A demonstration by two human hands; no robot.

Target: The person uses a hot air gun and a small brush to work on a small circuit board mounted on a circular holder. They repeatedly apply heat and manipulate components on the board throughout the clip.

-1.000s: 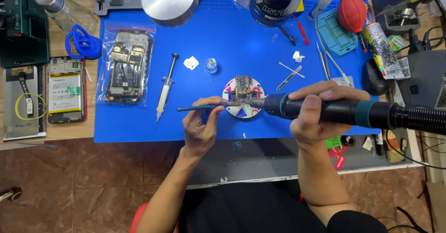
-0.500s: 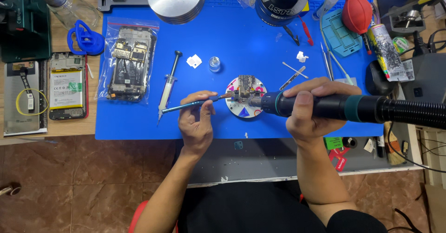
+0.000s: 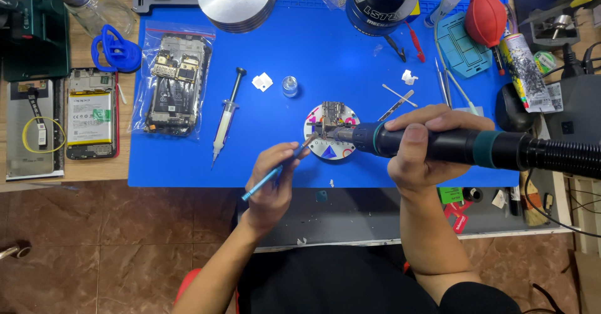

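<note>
A clear zip bag (image 3: pixel 176 83) with a red seal strip lies on the blue mat's left part, holding dark phone boards. Left of it, on the wooden bench, an opened phone shows a battery with a white and green label (image 3: pixel 91 117). At the right edge lies a tube (image 3: pixel 524 72) with a speckled black-and-white label. Small red and green tags (image 3: pixel 454 206) sit on the grey shelf below the mat.

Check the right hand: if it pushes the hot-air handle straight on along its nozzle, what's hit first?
Probably the small circuit board on the round holder. The right hand points the hot-air handle leftward, nozzle already over the board; height above it is unclear.
</note>
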